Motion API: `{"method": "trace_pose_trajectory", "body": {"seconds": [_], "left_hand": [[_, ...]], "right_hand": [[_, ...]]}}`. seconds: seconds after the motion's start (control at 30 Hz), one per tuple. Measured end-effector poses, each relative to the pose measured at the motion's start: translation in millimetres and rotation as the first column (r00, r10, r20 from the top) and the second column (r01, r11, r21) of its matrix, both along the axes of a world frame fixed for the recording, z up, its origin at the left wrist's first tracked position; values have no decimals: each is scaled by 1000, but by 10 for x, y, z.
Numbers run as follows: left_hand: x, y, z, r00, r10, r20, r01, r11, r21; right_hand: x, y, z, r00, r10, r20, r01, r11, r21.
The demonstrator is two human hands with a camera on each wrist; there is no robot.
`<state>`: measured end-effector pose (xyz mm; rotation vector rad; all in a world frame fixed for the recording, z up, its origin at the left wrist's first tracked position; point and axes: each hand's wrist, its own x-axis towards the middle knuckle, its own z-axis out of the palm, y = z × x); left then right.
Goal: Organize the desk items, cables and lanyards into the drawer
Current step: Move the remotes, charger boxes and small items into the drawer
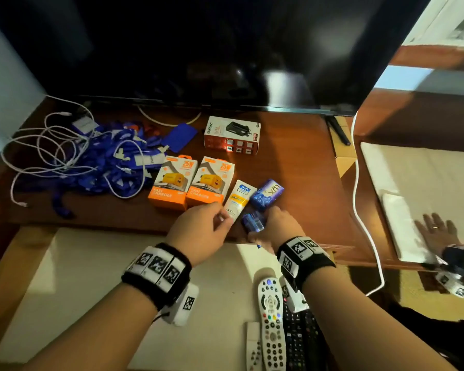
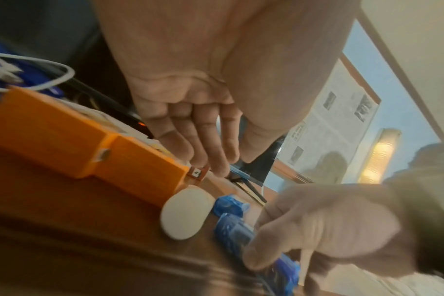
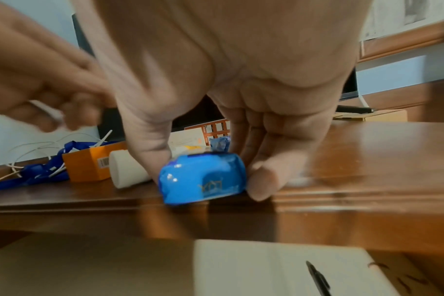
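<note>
At the desk's (image 1: 292, 167) front edge, the right hand (image 1: 276, 228) pinches a small soap bar (image 3: 203, 178) in glossy blue wrapping with gold lettering, thumb on one side, fingers on the other. The left hand (image 1: 201, 231) hovers over the white cream tube (image 1: 237, 200), fingers loosely extended and together, holding nothing.

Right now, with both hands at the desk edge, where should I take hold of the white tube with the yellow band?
Grip the white tube with the yellow band across its round capped end, coming from the near desk edge. That end points toward you and is free, while the orange charger box flanks its left side and the blue wrapped bar its right.
</note>
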<state>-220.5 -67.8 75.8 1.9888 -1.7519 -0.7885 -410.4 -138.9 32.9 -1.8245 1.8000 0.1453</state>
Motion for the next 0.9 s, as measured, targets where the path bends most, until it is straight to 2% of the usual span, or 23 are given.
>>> {"method": "trace_pose_trajectory", "body": {"seconds": [0.1, 0.17, 0.23, 0.33, 0.47, 0.53, 0.6, 0.67, 0.73, 0.83, 0.9], "left_hand": [[-285, -389, -15, 988, -92, 122, 97, 995, -37], [-531, -683, -104, 934, -190, 304, 207, 978, -22], [-744, -929, -192, 858, -263, 440, 261, 963, 65], [-967, -1171, -371, 791, -313, 526, 265, 950, 166], [-1061, -1233, -432, 773, -257, 580, 245, 964, 101], [-1088, -1113, -340, 805, -232, 547, 237, 970, 63], [-1026, -862, -213, 871, -202, 448, 225, 974, 2], [-884, -492, -90, 943, -210, 257, 233, 971, -60], [-667, -41, -11, 967, -237, 91, 243, 967, -71], [-261, 612, -16, 973, -228, -31, 229, 973, 19], [24, 930, -157, 974, -221, -46, 225, 965, 135]], "right_hand": [[-126, 183, -13, 1000, -10, -2, 10, 1000, 2], [-250, 336, -19, 999, 38, -9, -38, 998, -42], [-389, 491, -34, 997, 72, 22, -71, 996, -63], [-602, 708, -62, 994, 42, 102, -39, 999, -30], [-797, 867, -95, 990, -6, 140, 6, 1000, -2], [-844, 919, -155, 988, -4, 152, -1, 999, 37], [-813, 974, -215, 988, 21, 155, -36, 995, 94], [-718, 1031, -238, 985, 85, 152, -109, 981, 159], [-583, 1087, -255, 977, 169, 126, -192, 960, 204], [-328, 1188, -321, 968, 225, 109, -245, 938, 244], [-142, 1267, -408, 963, 255, 88, -269, 926, 266]]}}
